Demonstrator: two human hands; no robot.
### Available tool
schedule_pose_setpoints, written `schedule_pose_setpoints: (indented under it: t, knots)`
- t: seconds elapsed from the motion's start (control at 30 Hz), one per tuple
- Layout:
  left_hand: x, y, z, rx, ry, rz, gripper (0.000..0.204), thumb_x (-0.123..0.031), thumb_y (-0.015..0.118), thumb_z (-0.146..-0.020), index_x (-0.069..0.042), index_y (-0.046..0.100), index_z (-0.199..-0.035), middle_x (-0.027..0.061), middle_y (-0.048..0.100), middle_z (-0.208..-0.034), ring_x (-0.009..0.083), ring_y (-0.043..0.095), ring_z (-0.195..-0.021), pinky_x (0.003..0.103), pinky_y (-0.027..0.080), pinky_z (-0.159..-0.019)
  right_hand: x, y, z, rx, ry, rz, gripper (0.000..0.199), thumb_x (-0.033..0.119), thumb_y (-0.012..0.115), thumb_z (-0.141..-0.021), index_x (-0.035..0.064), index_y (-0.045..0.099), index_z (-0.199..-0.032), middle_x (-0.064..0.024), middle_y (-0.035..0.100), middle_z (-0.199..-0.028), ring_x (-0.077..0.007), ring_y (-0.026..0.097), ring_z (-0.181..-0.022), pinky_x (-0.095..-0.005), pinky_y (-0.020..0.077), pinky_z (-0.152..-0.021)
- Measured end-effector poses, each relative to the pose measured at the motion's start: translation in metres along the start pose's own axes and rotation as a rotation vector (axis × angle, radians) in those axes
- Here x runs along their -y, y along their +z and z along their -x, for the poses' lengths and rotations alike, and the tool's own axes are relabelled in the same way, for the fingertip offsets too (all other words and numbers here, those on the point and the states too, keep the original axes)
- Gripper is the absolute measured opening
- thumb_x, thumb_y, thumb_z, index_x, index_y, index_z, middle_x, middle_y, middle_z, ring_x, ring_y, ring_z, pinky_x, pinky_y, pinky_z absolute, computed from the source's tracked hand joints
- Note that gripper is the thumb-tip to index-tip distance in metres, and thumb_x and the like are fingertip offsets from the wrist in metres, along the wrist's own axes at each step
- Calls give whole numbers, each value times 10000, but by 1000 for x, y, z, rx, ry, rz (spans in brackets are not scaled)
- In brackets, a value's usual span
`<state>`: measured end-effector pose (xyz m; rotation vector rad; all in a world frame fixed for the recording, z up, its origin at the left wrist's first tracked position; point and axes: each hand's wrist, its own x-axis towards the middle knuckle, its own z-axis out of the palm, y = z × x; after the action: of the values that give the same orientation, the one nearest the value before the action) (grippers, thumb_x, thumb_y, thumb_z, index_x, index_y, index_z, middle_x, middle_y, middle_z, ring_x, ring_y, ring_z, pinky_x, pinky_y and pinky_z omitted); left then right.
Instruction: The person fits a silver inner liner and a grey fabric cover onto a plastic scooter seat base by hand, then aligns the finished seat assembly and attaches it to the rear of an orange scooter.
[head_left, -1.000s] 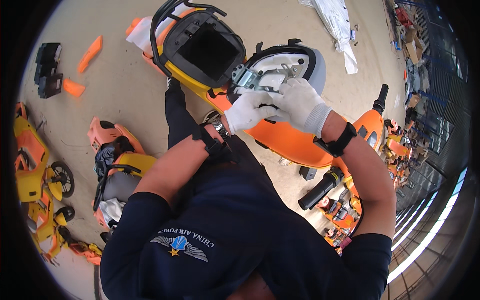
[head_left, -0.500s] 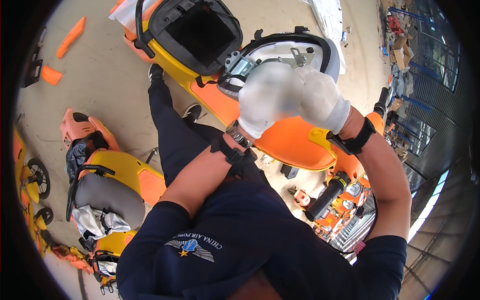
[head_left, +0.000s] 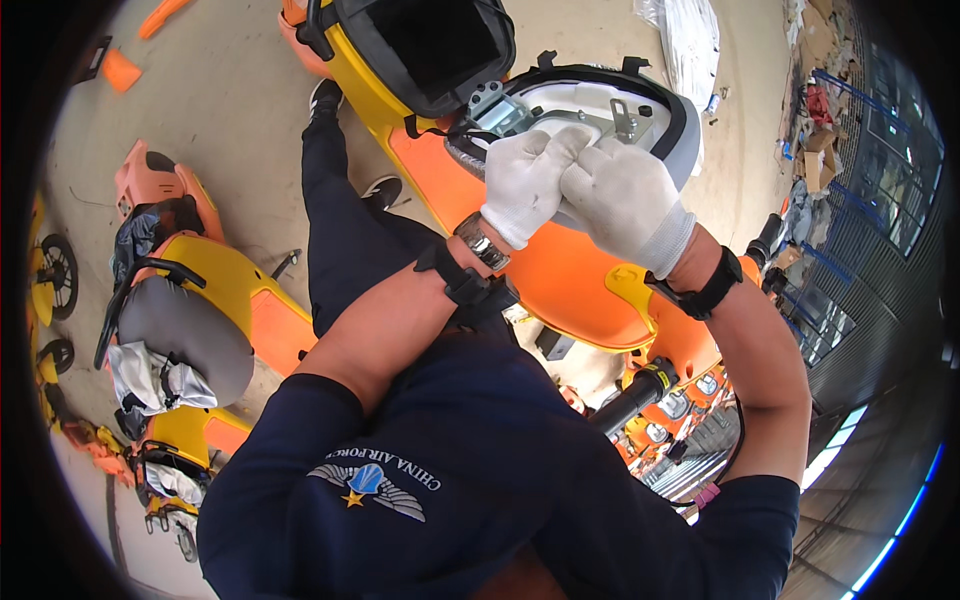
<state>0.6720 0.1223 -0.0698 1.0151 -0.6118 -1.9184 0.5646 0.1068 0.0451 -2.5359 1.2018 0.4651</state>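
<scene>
My left hand (head_left: 525, 187) and my right hand (head_left: 628, 196), both in white knit gloves, meet knuckle to knuckle. Their fingers are closed in pinches, and whatever lies between them is too small or hidden to make out. Just beyond them is the upturned scooter seat (head_left: 686, 140), its white underside ringed by a black rim. On that underside stands a metal latch loop (head_left: 623, 119). A silver hinge bracket (head_left: 497, 110) sits at the seat's left end, beside the black storage bin (head_left: 425, 50). The orange scooter body (head_left: 570, 285) runs beneath my wrists.
A black handlebar grip (head_left: 635, 394) is near my right elbow, and another grip (head_left: 766, 238) lies farther right. To the left stands a yellow-orange scooter with a grey seat (head_left: 190, 330). An orange panel (head_left: 121, 71) rests on the floor; cardboard boxes (head_left: 820, 160) are piled at right.
The view has shifted, so the scooter appears lower and farther right. Both hands have drawn slightly nearer to me relative to the seat and stay together; the left is no longer blurred.
</scene>
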Motion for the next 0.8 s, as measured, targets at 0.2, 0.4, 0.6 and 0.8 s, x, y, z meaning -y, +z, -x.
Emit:
schedule_pose_setpoints:
  t: [0.2, 0.4, 0.6, 0.8]
  knots:
    - [-3, 12, -6, -19, -113, 40, 361, -272, 653, -930, 38, 694, -750, 34, 633, -610, 58, 552, -574, 245, 451, -512, -4, 2, -2, 304, 266, -213, 223, 281, 606, -871, 60, 626, -887, -148, 648, -718, -311, 667, -721, -427, 526, -665]
    - [-10, 13, -8, -43, -190, 69, 375, -268, 683, -913, 28, 666, -682, 29, 600, -593, 70, 521, -545, 251, 436, -487, -10, -1, -4, 307, 404, -608, 257, 298, 596, -870, 60, 677, -923, -169, 672, -789, -344, 658, -768, -419, 519, -719]
    - [-2, 8, -19, 34, -260, -19, 440, -326, 718, -876, 8, 615, -609, 19, 545, -548, 74, 451, -517, 288, 396, -472, -15, -19, -17, 468, 630, -806, 249, 260, 658, -835, 12, 671, -827, -182, 648, -735, -315, 634, -697, -377, 493, -671]
    - [-12, 1, -27, 211, -384, -183, 456, -352, 658, -906, 62, 662, -716, 58, 622, -608, 90, 571, -577, 263, 457, -521, -18, -22, -20, 463, 715, -918, 245, 234, 683, -817, -5, 653, -777, -176, 623, -678, -288, 610, -633, -357, 480, -621]
